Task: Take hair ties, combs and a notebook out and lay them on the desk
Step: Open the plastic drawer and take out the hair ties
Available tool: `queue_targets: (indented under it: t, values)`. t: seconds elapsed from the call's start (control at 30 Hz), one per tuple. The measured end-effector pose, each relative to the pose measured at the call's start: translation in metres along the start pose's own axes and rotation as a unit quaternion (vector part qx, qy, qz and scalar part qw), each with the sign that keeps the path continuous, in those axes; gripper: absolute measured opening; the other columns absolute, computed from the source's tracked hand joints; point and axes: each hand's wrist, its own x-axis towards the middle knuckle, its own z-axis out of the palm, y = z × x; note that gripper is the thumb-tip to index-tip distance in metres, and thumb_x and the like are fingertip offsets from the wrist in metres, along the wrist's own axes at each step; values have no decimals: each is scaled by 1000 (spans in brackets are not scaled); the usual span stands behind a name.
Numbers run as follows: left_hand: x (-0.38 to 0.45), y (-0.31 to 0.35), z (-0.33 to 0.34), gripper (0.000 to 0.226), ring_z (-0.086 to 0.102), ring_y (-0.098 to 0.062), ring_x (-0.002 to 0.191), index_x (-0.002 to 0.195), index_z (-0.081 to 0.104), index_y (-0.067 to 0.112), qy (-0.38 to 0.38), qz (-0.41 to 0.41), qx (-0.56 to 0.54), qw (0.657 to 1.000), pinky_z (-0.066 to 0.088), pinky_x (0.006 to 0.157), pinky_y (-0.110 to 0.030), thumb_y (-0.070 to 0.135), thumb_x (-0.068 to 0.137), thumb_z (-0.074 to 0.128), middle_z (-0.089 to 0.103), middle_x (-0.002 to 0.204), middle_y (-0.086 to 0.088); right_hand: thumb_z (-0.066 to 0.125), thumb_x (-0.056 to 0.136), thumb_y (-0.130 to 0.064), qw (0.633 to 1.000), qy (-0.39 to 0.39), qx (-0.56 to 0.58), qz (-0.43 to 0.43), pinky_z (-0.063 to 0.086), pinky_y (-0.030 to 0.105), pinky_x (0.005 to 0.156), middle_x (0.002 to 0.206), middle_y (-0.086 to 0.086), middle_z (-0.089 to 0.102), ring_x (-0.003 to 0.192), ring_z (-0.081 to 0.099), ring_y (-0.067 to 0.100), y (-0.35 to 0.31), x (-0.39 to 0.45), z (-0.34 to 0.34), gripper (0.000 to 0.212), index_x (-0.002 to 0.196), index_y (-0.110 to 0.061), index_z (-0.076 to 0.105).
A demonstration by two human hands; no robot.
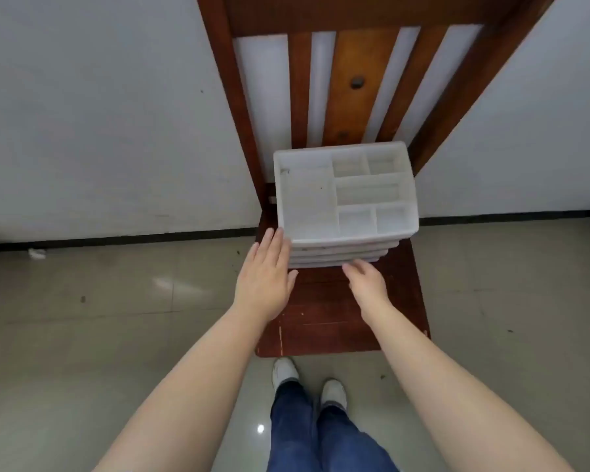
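A white plastic drawer organiser (307, 199) with an open, compartmented top tray stands on the seat of a dark wooden chair (324, 318). Its compartments look bare; no hair ties, combs or notebook show. Below the tray are several stacked drawer fronts. My left hand (266, 277) is flat and open, fingertips touching the organiser's front left corner. My right hand (367, 284) reaches to the lowest drawer front, fingers slightly curled at its edge, holding nothing that I can see.
The chair back (351, 80) rises against a white wall (99, 114). Glossy tiled floor (99, 318) spreads on both sides. My legs in blue jeans and white shoes (286, 371) stand just before the seat. A small white scrap (36, 253) lies by the skirting at left.
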Motion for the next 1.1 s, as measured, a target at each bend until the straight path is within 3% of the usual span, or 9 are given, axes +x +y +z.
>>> queue_targets:
  t: [0.07,0.13,0.23,0.43,0.57,0.7,0.9,1.03,1.1]
  values:
    - [16,-4,5,56,14,-27,145,144,22,5,30,44,24,998,14,119,-41,27,97,42,18,156,-14,47,93,-3,994,2,112,11,35,37,109,136,16,48,126,45,26,-1,21,10,42,134,-3,39]
    - [22,-8,9,54,46,-38,128,129,48,-2,81,91,50,991,39,104,-53,15,82,68,49,139,-22,44,91,5,978,-4,207,38,34,40,109,124,14,53,119,48,25,-7,32,17,38,128,-5,44]
    - [24,-11,12,56,62,-44,107,111,62,-8,97,112,70,986,49,80,-63,8,62,84,65,118,-26,41,90,10,954,-6,291,68,38,42,102,88,5,56,89,56,19,-8,46,20,27,86,-13,54]
    - [26,-7,8,58,61,-46,106,111,62,-10,59,100,65,991,49,81,-62,3,59,85,65,117,-28,38,88,12,921,-8,379,85,42,41,92,81,7,56,77,58,17,-9,52,23,25,99,-8,49]
    - [24,-4,7,55,56,-48,112,115,58,-11,52,91,44,994,46,88,-62,1,66,80,60,122,-29,27,86,14,915,-60,391,79,39,42,89,76,7,56,80,58,22,-7,43,15,34,76,-10,48]
    - [22,-3,10,51,20,-36,142,139,30,-3,39,74,1,996,15,116,-44,12,94,48,26,151,-20,25,88,10,927,-68,355,102,36,45,96,63,10,62,75,56,24,22,21,-8,37,64,-10,45]
    - [21,-2,7,60,-3,-26,146,146,9,4,5,55,-3,998,2,119,-37,15,96,39,3,158,-12,24,88,7,918,-85,354,159,33,48,102,52,3,72,79,57,24,62,-12,-30,36,67,-9,48]
    - [21,2,6,61,-1,-29,145,145,12,2,-5,49,-32,998,3,119,-38,13,94,43,5,157,-15,27,88,17,951,-68,280,109,31,50,109,76,10,66,81,58,22,47,-8,-23,36,75,-6,51]
    - [21,2,6,57,4,-33,145,143,20,-1,1,50,-56,997,9,118,-42,12,94,46,12,156,-18,22,85,25,957,-85,268,72,29,48,111,102,15,58,97,57,27,24,3,-13,42,98,-2,52]
